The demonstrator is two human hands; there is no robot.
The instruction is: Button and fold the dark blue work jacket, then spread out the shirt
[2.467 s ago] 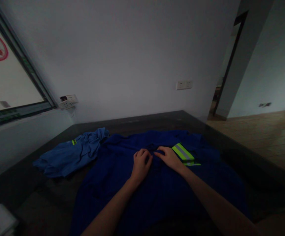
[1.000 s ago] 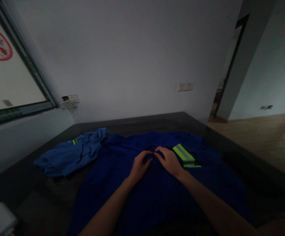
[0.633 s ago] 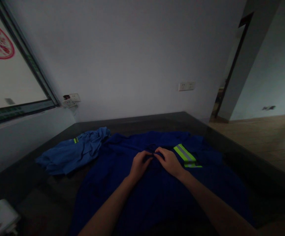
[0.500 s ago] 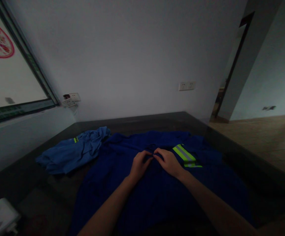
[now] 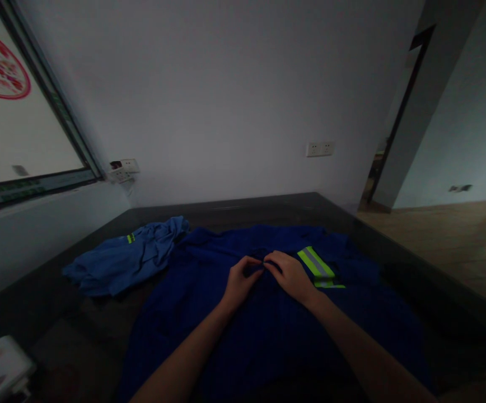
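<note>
A dark blue work jacket (image 5: 209, 254) with a yellow-green and silver reflective strip (image 5: 316, 266) lies spread on the dark table. Over its middle, my left hand (image 5: 241, 280) pinches the cloth between thumb and fingers. My right hand (image 5: 287, 274) pinches at the same spot from the other side, its fingertips meeting those of the left. What exactly sits between the fingertips is too small and dark to make out. The strip is just to the right of my right hand.
A crumpled lighter blue garment (image 5: 129, 257) with a small reflective patch lies on the left of the dark table (image 5: 234, 210). At the lower left is a white object (image 5: 1, 369), partly cut off. Wall sockets (image 5: 319, 149) are behind the table.
Both hands stay pinched at the same place on the jacket, with only a slight shift of the fingers. The whole view has moved a little.
</note>
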